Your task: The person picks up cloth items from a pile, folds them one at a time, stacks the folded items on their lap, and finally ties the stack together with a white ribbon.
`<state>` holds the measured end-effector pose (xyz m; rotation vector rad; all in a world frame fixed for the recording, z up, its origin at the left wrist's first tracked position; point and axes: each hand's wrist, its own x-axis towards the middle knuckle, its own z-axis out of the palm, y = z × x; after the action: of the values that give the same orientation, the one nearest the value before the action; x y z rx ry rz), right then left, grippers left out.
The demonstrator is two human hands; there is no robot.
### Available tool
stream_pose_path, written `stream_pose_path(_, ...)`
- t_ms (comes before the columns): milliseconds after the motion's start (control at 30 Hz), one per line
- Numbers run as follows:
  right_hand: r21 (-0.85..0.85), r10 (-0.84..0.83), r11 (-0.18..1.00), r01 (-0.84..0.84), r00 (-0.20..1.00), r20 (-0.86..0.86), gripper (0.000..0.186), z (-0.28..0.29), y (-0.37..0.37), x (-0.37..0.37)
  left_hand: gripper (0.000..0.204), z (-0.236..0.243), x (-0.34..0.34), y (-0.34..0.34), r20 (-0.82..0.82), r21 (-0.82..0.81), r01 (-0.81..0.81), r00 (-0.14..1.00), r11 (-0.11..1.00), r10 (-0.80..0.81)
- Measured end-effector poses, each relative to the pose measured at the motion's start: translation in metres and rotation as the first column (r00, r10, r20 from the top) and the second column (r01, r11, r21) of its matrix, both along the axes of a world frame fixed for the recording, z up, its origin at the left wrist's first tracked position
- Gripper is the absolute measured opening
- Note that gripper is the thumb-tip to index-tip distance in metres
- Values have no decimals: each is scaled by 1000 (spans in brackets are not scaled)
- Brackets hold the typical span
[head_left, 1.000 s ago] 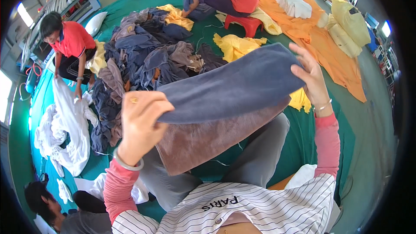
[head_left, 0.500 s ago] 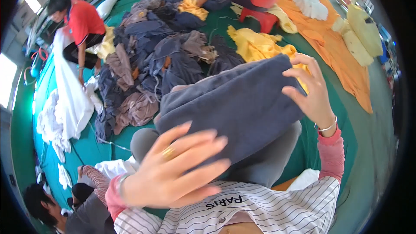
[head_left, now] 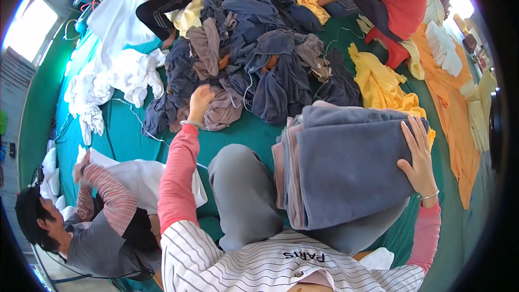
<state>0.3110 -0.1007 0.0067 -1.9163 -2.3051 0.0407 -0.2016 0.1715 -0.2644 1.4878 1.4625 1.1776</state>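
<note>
Open, spread right hand (head_left: pixel 419 154) apparently steadies folded blue-grey-and-brown cloth stack (head_left: pixel 351 167); left hand (head_left: pixel 201 101) near crumpled grey-and-brown cloth heap (head_left: pixel 254 54), grip indeterminable

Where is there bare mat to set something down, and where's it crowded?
Bare green mat shows between the left knee and the cloth pile, and in a strip between the folded stack and the orange cloth. Crowded: around the left hand at the pile's near edge, and beyond the stack, by the yellow cloth.
</note>
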Motion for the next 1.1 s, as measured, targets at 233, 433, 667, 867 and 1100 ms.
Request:
stream_pose_path(233, -31, -90, 995, 91, 996, 14, 83, -4, -6, 7, 40, -156, -5, -23, 443, -578, -205, 734, 790, 515)
stream_pose_path(433, 5, -56, 998, 56, 998, -27, 79, -2, 1, 4, 30, -185, 2, -19, 727, -664, -41, 197, 747, 658)
stream_pose_path(667, 34, -72, 997, 74, 996, -52, 80, -2, 0, 2, 23, -99, 18, 25, 694, -295, -1, 687, 956, 215)
stream_pose_path(867, 82, -55, 995, 63, 994, -97, 74, -2, 0, -3, 32, 124, 43, 29, 860, -101, 324, 504, 940, -81)
stream_pose_path(1100, -8, -70, 998, 70, 989, -128, 63, 16, -1, -6, 39, 314, 104, -32, 804, 132, 517, 443, 846, -396)
